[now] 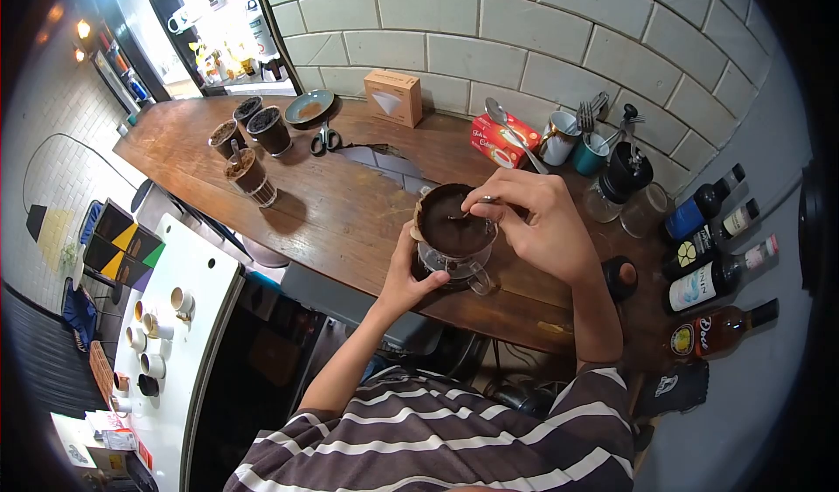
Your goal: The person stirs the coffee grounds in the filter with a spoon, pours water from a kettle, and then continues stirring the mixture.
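A coffee dripper (454, 225) with dark brown contents sits on a glass server (476, 275) on the wooden counter. My left hand (411, 273) is curled round the dripper's left side, thumb against its lower part. Above the dripper's right side, my right hand (529, 217) pinches the handle of a small metal spoon (483, 201). The spoon's lower end reaches into the dark contents and is partly hidden. A paper filter edge shows at the dripper's upper left.
Several cups of grounds (252, 177), scissors (326, 139) and a plate (310, 107) lie left on the counter (350, 221). Behind are a filter box (393, 98), red box (507, 141) and cutlery mugs (559, 138). Bottles (699, 287) and a grinder (622, 177) stand right.
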{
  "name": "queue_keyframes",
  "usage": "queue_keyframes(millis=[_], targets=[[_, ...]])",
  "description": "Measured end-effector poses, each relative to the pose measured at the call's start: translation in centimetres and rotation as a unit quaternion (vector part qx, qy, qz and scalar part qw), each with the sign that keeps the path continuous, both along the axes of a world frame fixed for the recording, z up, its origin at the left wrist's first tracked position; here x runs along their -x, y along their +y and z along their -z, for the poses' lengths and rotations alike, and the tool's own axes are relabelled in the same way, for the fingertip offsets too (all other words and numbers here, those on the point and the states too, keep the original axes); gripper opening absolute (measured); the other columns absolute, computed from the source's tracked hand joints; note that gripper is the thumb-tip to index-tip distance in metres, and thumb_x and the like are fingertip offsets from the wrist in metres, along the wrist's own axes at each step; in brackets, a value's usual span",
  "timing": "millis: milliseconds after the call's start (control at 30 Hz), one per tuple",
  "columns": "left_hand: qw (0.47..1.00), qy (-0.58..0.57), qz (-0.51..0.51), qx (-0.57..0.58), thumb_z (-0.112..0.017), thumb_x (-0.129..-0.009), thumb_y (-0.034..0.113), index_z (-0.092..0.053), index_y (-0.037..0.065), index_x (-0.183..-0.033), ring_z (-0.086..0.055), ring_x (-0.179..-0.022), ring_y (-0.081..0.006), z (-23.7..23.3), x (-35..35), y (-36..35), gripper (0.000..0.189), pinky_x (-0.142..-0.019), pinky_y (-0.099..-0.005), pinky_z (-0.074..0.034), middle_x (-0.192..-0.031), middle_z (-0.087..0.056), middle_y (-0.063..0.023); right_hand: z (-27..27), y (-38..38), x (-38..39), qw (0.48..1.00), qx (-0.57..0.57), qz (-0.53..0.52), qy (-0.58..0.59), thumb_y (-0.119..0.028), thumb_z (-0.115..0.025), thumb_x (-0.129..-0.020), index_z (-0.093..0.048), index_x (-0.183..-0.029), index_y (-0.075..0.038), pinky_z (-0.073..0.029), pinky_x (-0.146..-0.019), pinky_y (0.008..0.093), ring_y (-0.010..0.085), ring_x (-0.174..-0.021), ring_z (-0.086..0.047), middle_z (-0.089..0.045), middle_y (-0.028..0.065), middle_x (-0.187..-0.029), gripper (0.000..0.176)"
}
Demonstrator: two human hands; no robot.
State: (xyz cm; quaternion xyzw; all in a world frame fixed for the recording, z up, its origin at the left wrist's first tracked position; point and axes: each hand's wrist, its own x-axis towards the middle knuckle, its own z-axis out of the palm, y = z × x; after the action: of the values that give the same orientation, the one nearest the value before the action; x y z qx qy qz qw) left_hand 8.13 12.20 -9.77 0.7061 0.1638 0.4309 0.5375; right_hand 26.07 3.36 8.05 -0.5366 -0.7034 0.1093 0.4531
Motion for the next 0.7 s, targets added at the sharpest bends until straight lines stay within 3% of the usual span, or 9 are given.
queue_keyframes(millis=[533, 700], targets=[[1.0, -0.006, -0.005, -0.001, -0.08, -0.074, 0.044, -0.036, -0.001, -0.139, -0.044, -0.127, -0.0251, 0.02, -0.07, 0.05, 0.09, -0.108, -0.037, -0.033, -0.131, -0.045, -0.0131, -0.01, 0.03, 0.05, 1.0, 0.008, -0.027, -0.006, 0.002, -0.068, -0.082, -0.071, -0.09, 0.0, -0.051, -0.066, 0.0316, 0.0233, -0.072, -0.066, -0.068, 0.0106, -0.08, 0.009], [1.0, -0.012, 0.007, 0.013, -0.08, -0.074, 0.042, -0.034, 0.0, -0.14, -0.043, -0.127, -0.0237, -0.23, -0.06, -0.1, 0.091, -0.108, -0.0366, -0.033, -0.131, -0.045, -0.0122, -0.04, -0.32, 0.03, 0.999, 0.015, -0.03, -0.008, 0.004, -0.065, -0.08, -0.068, -0.092, 0.003, -0.05, -0.066, 0.0347, 0.0284, -0.073, -0.065, -0.066, 0.0141, -0.083, 0.012]])
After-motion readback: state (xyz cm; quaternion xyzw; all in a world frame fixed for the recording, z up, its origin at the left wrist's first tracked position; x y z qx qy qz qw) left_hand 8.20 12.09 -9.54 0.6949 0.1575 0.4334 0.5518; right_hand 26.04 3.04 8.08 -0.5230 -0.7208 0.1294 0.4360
